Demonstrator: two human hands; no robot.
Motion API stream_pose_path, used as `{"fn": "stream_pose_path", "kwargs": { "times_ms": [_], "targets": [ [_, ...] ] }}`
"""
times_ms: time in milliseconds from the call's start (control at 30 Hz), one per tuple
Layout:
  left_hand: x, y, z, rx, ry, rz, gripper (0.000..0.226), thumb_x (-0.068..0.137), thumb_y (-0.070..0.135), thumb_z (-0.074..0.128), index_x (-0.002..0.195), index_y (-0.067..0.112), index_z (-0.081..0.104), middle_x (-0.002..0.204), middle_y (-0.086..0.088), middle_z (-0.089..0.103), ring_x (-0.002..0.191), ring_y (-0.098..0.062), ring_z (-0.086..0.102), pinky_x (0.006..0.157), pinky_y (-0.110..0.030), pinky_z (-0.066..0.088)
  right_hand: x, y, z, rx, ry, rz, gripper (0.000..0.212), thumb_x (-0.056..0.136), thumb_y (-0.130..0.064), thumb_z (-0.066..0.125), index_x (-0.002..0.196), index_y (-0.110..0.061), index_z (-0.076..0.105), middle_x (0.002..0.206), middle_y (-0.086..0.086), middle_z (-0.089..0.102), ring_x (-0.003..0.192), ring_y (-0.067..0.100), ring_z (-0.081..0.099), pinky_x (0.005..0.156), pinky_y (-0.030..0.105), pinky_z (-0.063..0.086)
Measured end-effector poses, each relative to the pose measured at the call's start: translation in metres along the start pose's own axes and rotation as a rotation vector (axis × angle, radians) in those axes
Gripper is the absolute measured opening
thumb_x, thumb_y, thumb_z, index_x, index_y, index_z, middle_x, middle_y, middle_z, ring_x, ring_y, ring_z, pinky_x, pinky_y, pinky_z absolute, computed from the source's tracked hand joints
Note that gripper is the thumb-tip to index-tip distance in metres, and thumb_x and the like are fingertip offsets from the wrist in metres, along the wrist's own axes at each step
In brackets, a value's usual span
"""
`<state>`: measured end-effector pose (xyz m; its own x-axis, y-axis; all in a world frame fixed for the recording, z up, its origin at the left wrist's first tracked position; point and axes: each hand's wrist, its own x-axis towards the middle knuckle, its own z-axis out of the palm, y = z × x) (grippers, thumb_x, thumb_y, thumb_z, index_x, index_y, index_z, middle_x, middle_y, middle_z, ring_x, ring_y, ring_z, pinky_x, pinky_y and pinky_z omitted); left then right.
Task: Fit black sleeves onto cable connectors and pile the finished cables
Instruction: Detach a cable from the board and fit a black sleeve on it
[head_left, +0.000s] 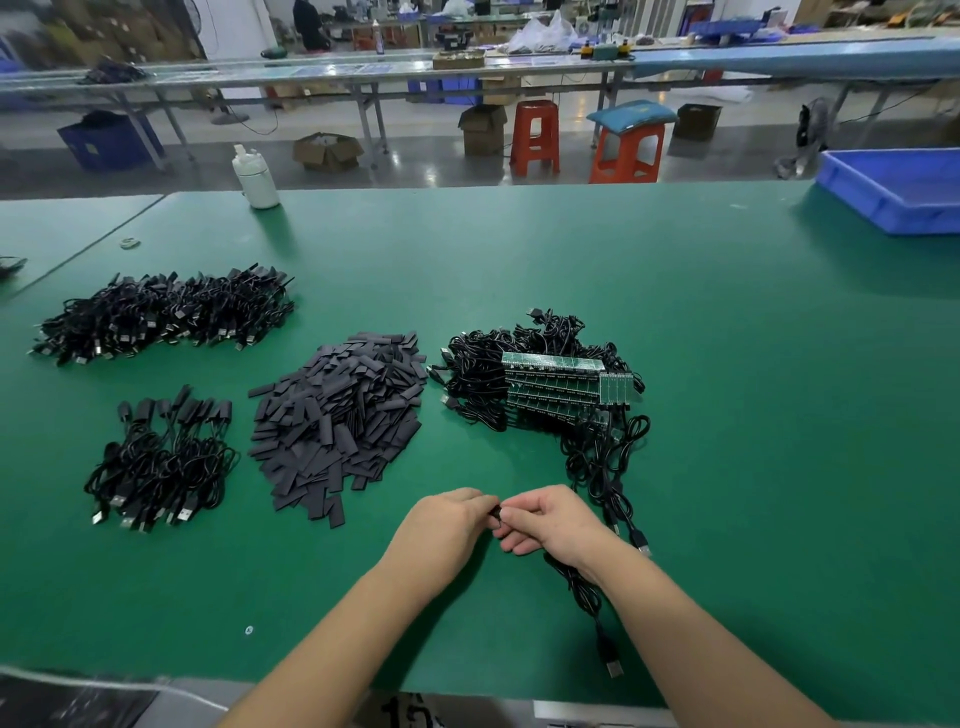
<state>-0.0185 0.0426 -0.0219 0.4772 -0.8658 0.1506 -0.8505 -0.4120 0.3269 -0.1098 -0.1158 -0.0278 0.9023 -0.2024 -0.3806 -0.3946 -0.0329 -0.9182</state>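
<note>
My left hand (451, 525) and my right hand (551, 519) meet near the front of the green table, both pinching a small black sleeve (496, 512) on a cable end. That cable (589, 597) trails down under my right wrist to a USB plug (614, 667). A heap of loose black sleeves (337, 421) lies ahead of my left hand. To the right is a tangle of cables with green circuit boards (556, 387). A small pile of sleeved cables (163, 462) lies at the left.
A larger heap of black cables (166, 314) lies at the far left. A white bottle (255, 179) stands at the table's back edge and a blue bin (898, 189) at the back right. Another cable's USB plug (643, 548) lies right of my right hand.
</note>
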Motion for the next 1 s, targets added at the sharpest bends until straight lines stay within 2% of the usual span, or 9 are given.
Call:
{"fn": "stream_pose_path", "kwargs": {
  "times_ms": [100,200,267,400,533,633,733,1000],
  "targets": [
    [0.002,-0.004,-0.003,0.131,-0.106,-0.054,0.024,0.099,0.035,0.044,0.117,0.029,0.058,0.106,0.006,0.064,0.094,-0.021,0.065,0.077,-0.037,0.052,0.001,0.002,0.002,0.014,0.013,0.000,0.013,0.098,-0.010,0.060,0.101,-0.016,0.072,0.086,0.002,0.076,0.071,0.009,0.071,0.068,0.021,0.058],
    [0.002,-0.004,-0.004,0.235,-0.173,-0.067,0.025,0.099,0.028,0.042,0.122,0.027,0.053,0.106,0.003,0.061,0.093,-0.025,0.063,0.077,-0.038,0.051,0.002,0.003,0.002,0.045,0.022,0.008,0.016,0.098,-0.008,0.060,0.111,-0.011,0.069,0.092,0.004,0.076,0.073,0.010,0.071,0.068,0.020,0.057],
    [0.001,-0.005,-0.002,0.264,-0.185,-0.071,0.025,0.100,0.026,0.042,0.123,0.024,0.052,0.104,0.001,0.060,0.093,-0.027,0.063,0.076,-0.038,0.049,0.001,0.004,0.000,0.086,0.038,0.012,0.014,0.097,-0.006,0.061,0.107,-0.011,0.069,0.092,0.007,0.076,0.074,0.012,0.072,0.068,0.021,0.057],
    [0.000,-0.004,0.000,0.277,-0.182,-0.052,0.029,0.104,0.033,0.036,0.126,0.020,0.050,0.106,-0.001,0.060,0.096,-0.027,0.062,0.077,-0.038,0.047,0.001,0.004,0.000,0.092,0.059,0.013,0.012,0.097,-0.005,0.061,0.106,-0.004,0.069,0.087,0.010,0.074,0.071,0.015,0.071,0.068,0.022,0.058],
    [0.000,-0.002,0.001,0.289,-0.213,-0.034,0.040,0.104,0.029,0.037,0.143,0.018,0.038,0.119,-0.003,0.057,0.105,-0.027,0.059,0.082,-0.037,0.045,0.001,0.002,0.003,0.048,0.056,0.000,0.015,0.099,-0.005,0.058,0.109,0.002,0.067,0.083,0.010,0.071,0.068,0.016,0.069,0.066,0.023,0.058],
    [0.002,0.001,0.001,0.322,-0.232,-0.029,0.047,0.102,0.022,0.038,0.148,0.014,0.031,0.126,-0.004,0.054,0.112,-0.027,0.057,0.088,-0.036,0.044,0.001,0.001,0.002,0.037,0.063,-0.001,0.016,0.099,-0.005,0.058,0.109,0.003,0.067,0.083,0.011,0.071,0.067,0.015,0.069,0.064,0.023,0.058],
    [0.002,0.005,-0.001,0.336,-0.255,-0.030,0.049,0.099,0.015,0.039,0.147,0.012,0.031,0.127,-0.006,0.052,0.112,-0.028,0.055,0.089,-0.037,0.045,0.000,0.002,0.002,0.037,0.061,0.002,0.013,0.099,-0.005,0.058,0.106,0.000,0.068,0.082,0.011,0.071,0.066,0.015,0.069,0.064,0.023,0.058],
    [0.001,0.008,-0.007,0.325,-0.254,-0.001,0.037,0.097,0.012,0.040,0.133,0.013,0.043,0.118,-0.005,0.052,0.109,-0.024,0.053,0.088,-0.033,0.042,0.000,0.003,0.004,-0.007,0.072,-0.019,0.006,0.096,-0.011,0.065,0.093,-0.013,0.070,0.073,0.004,0.069,0.060,0.009,0.066,0.062,0.023,0.057]
  ]
}}
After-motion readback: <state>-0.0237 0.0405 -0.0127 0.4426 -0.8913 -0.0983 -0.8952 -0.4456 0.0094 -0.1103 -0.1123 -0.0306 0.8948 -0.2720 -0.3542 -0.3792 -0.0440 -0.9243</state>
